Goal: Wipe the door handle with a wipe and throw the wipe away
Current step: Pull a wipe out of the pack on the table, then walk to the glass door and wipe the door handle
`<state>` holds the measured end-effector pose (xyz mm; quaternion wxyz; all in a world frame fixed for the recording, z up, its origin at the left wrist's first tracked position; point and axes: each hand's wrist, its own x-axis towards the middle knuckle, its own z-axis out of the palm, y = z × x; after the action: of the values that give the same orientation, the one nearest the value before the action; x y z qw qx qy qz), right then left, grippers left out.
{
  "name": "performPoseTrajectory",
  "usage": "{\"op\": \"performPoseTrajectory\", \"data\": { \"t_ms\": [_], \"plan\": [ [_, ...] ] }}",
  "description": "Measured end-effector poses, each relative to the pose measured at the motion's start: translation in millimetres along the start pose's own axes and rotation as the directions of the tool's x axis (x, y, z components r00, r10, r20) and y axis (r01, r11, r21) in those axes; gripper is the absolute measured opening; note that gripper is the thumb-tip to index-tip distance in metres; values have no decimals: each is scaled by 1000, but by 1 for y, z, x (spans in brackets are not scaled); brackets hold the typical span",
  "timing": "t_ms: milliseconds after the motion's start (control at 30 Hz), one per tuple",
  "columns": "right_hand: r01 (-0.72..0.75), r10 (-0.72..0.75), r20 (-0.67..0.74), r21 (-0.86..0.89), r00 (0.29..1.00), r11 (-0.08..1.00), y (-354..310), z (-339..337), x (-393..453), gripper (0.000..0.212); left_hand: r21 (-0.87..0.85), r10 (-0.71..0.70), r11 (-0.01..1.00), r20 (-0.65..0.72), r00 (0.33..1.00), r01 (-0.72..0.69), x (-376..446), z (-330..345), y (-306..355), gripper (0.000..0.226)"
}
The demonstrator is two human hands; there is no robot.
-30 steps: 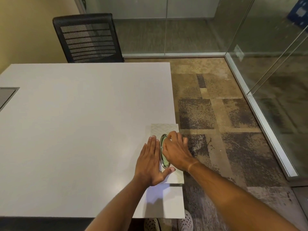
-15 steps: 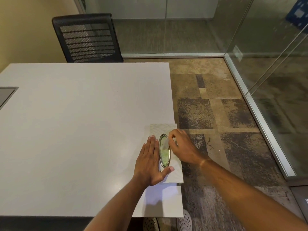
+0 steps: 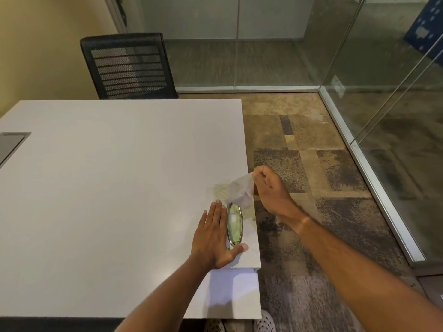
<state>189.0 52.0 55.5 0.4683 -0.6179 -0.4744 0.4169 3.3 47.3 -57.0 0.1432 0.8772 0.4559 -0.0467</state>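
Clearly the wipe (image 3: 241, 191) is limp and light; my right hand (image 3: 269, 190) pinches its top corner. My left hand (image 3: 213, 238) lies flat, fingers (image 3: 217, 212) together, beside the door handle (image 3: 234, 224).

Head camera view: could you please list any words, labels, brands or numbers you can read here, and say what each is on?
None can be read.
The door handle, its board, the wipe and the table show no print.
The blue sign behind the glass has white marks, too blurred to read.

Black mesh chair (image 3: 129, 65) behind white table (image 3: 107, 188); patterned carpet (image 3: 311, 164).
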Motion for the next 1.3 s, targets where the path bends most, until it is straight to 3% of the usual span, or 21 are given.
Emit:
{"op": "performPoseTrajectory", "data": {
  "t_ms": [100, 233, 367, 533, 633, 733, 900, 1033, 1100, 1300],
  "plan": [
    [-27, 29, -37, 41, 999, 999, -8, -5, 4, 24, -76, -73, 995, -26, 997, 71, 7, -23, 2, 107],
    [-27, 37, -92, 107, 995, 994, -27, -10, 9, 24, -390, -163, 919, -229, 959, 63, 18, -66, 3, 83],
    [-18, 32, -92, 147, 995, 989, -48, -17, 15, 23, -599, -242, 797, -438, 866, -80, 29, -114, 18, 52],
    [47, -32, -95, 152, 995, 987, -73, -20, 16, 21, -654, -210, 693, -586, 782, -303, 34, -158, 43, 44],
    [65, -46, -113, 167, 993, 984, -85, -22, 14, 18, -637, -157, 670, -624, 766, -382, 37, -172, 56, 25],
    [46, -28, -92, 196, 995, 979, -92, -26, 10, 20, -670, -234, 647, -629, 742, -363, 39, -180, 65, 17],
    [51, -53, 2, 219, 999, 974, -86, -35, 3, 41, -707, -338, 627, -625, 704, -326, 41, -188, 70, 13],
    [48, -55, 20, 268, 998, 962, -88, -37, -4, 24, -697, -351, 651, -628, 695, -301, 44, -190, 73, 9],
    [18, -19, -2, 307, 1000, 951, -87, -38, -6, 9, -704, -372, 649, -624, 687, -288, 46, -190, 71, 9],
    [-153, 194, -69, 383, 979, 911, -85, -43, -7, 34, -697, -390, 672, -621, 680, -251, 45, -189, 71, 9]
  ]
}}
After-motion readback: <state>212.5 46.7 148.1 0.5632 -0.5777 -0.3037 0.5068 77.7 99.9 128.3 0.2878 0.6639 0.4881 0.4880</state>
